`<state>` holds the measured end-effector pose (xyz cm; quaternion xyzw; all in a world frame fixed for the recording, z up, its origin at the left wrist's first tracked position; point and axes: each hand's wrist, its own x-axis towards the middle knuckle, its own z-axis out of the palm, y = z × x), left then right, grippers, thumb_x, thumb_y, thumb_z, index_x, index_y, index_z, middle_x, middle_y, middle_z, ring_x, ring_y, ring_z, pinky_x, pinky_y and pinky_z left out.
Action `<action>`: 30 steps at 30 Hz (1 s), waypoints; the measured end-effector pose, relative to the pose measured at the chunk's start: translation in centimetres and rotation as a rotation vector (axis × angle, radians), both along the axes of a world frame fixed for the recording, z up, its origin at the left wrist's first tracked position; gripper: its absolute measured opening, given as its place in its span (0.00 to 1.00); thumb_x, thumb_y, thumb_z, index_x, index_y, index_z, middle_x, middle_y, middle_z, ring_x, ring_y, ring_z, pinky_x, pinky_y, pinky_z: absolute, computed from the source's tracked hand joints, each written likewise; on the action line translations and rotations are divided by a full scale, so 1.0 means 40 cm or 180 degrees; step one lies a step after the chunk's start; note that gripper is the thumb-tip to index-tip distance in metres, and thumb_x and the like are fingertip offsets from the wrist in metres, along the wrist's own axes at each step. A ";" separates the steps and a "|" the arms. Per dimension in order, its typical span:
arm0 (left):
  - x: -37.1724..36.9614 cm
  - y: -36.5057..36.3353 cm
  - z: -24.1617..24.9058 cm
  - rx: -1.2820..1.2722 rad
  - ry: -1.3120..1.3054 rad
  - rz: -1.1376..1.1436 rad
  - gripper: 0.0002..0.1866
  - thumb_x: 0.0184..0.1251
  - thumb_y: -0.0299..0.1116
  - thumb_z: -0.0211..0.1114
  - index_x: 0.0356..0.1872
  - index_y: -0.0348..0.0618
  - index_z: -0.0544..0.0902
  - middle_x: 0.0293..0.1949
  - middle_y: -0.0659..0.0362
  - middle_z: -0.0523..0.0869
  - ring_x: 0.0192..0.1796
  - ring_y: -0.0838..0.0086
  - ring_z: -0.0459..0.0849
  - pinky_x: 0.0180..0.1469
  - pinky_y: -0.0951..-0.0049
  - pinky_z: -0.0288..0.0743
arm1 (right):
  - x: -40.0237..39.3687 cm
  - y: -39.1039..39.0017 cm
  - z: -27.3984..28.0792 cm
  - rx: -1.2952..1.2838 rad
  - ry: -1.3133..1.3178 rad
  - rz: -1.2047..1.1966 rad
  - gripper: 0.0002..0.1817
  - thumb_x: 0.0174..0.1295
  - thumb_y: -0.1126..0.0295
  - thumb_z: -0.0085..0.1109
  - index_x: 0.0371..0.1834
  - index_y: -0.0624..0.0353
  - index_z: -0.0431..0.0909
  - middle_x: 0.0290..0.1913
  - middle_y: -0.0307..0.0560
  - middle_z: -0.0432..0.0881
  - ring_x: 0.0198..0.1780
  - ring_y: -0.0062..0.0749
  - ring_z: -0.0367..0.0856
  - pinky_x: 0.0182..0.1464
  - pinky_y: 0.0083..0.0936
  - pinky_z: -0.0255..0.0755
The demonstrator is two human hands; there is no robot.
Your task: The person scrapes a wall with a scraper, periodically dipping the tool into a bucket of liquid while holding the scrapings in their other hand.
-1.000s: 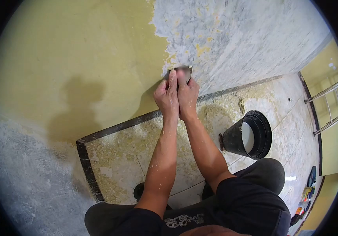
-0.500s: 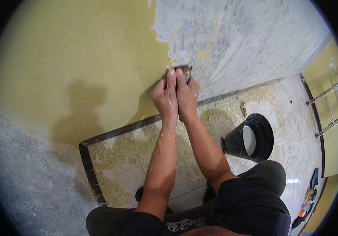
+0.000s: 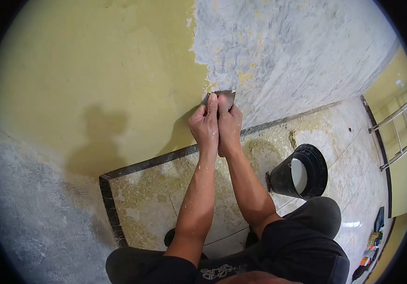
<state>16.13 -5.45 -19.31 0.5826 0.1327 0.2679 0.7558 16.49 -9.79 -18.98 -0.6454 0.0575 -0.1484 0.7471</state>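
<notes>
Both my hands grip one metal scraper (image 3: 226, 97), whose blade presses flat against the wall. My left hand (image 3: 205, 127) and my right hand (image 3: 230, 128) are clasped side by side around its handle, index fingers stretched along the blade. The blade sits at the ragged edge where yellow paint (image 3: 94, 71) meets bare grey plaster (image 3: 298, 52). The handle itself is hidden inside my hands.
A black bucket (image 3: 303, 171) stands on the tiled floor (image 3: 156, 194) to my right, floor strewn with yellow paint flakes. A dark skirting strip (image 3: 142, 163) runs along the wall's foot. A metal ladder (image 3: 395, 132) and small items (image 3: 371, 241) lie at far right.
My hands and the scraper have shifted slightly down and to the right along the paint edge; the view has also shifted a little.
</notes>
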 end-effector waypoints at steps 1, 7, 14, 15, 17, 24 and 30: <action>0.002 0.000 0.011 -0.0002 -0.0009 0.0002 0.21 0.68 0.43 0.68 0.28 0.30 0.84 0.23 0.66 0.80 0.29 0.85 0.69 0.30 0.77 0.67 | 0.003 -0.006 0.009 -0.0002 -0.0009 0.0002 0.18 0.71 0.60 0.54 0.34 0.66 0.78 0.29 0.40 0.79 0.32 0.21 0.71 0.34 0.26 0.68; 0.006 0.000 -0.010 -0.0192 0.0056 -0.0137 0.21 0.69 0.41 0.67 0.26 0.30 0.83 0.22 0.66 0.80 0.28 0.85 0.69 0.30 0.77 0.67 | -0.007 -0.056 -0.037 -0.0279 -0.0380 0.0883 0.14 0.74 0.64 0.47 0.49 0.65 0.73 0.38 0.42 0.79 0.36 0.22 0.73 0.41 0.25 0.71; 0.001 -0.015 -0.006 -0.0322 0.0090 -0.0010 0.21 0.67 0.42 0.69 0.23 0.31 0.84 0.21 0.66 0.81 0.26 0.85 0.71 0.28 0.78 0.68 | -0.013 -0.041 -0.037 -0.0183 -0.0112 0.0486 0.10 0.72 0.72 0.47 0.48 0.68 0.73 0.40 0.47 0.81 0.39 0.26 0.75 0.45 0.28 0.71; 0.006 -0.012 -0.008 -0.0322 0.0108 -0.0020 0.21 0.67 0.42 0.69 0.23 0.31 0.84 0.21 0.66 0.81 0.26 0.85 0.71 0.28 0.78 0.68 | -0.013 -0.039 -0.031 -0.0099 -0.0076 0.0459 0.10 0.72 0.72 0.47 0.48 0.68 0.74 0.40 0.47 0.81 0.39 0.26 0.75 0.45 0.28 0.71; 0.009 -0.009 -0.009 -0.0110 0.0207 0.0021 0.21 0.67 0.42 0.70 0.24 0.31 0.85 0.21 0.66 0.80 0.26 0.85 0.71 0.27 0.78 0.67 | 0.000 -0.044 -0.045 -0.0200 -0.0042 0.0441 0.10 0.72 0.73 0.47 0.48 0.68 0.74 0.40 0.47 0.81 0.40 0.26 0.75 0.45 0.27 0.72; 0.014 -0.009 -0.024 -0.0134 0.0282 -0.0009 0.21 0.66 0.42 0.70 0.24 0.31 0.85 0.20 0.66 0.80 0.25 0.86 0.70 0.27 0.78 0.67 | -0.001 -0.037 -0.033 -0.0126 -0.0148 0.0436 0.10 0.72 0.74 0.47 0.49 0.69 0.75 0.40 0.47 0.82 0.40 0.24 0.76 0.45 0.26 0.72; 0.012 -0.022 -0.009 -0.0318 0.0115 0.0041 0.21 0.66 0.42 0.70 0.23 0.30 0.84 0.20 0.66 0.79 0.25 0.86 0.70 0.27 0.78 0.67 | -0.001 -0.047 -0.023 -0.0246 -0.0235 0.0449 0.10 0.71 0.74 0.48 0.48 0.69 0.75 0.40 0.47 0.82 0.40 0.24 0.76 0.45 0.27 0.72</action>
